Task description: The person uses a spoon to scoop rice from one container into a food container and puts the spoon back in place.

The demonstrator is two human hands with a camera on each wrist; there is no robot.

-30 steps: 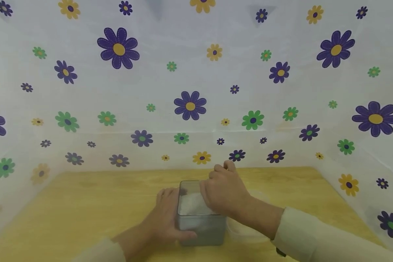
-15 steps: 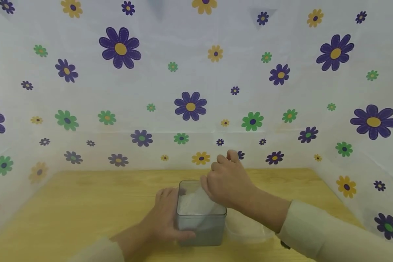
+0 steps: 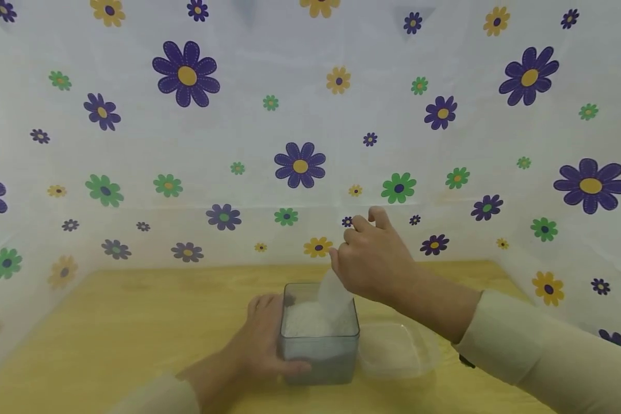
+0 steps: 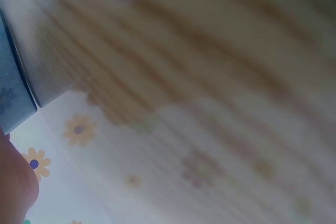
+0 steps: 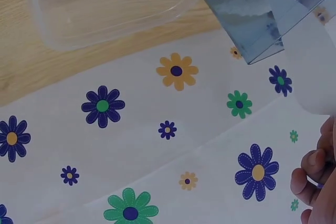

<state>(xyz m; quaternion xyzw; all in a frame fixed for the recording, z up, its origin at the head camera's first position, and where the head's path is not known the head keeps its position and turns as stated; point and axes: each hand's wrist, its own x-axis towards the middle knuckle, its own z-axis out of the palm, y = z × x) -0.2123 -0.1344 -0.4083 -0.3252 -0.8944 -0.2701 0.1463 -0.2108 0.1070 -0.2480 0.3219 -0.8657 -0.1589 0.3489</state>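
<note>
A square, see-through grey-blue container [image 3: 318,362] stands upright on the table, part-filled with white grains [image 3: 305,320] that look like rice. My left hand [image 3: 261,339] holds its left side, thumb across the front face. Above the container's right rear corner, my right hand [image 3: 375,259] grips a whitish, translucent plastic scoop [image 3: 335,296] with curled fingers. The scoop's handle is hidden in the hand, and its lower end overlaps the container's opening. In the right wrist view the scoop [image 5: 310,56] appears large beside the container [image 5: 247,19]; whether it carries grains cannot be seen.
A clear shallow plastic tub [image 3: 393,351] lies close to the container's right side, beneath my right forearm. A small dark object [image 3: 466,361] shows below the right sleeve. White flower-printed sheeting [image 3: 300,115] encloses the wooden table [image 3: 150,328] at back and sides.
My right hand has risen and moved right, lifting the scoop up from the grains in the container. More of the clear tub shows. My left hand has stayed on the container.
</note>
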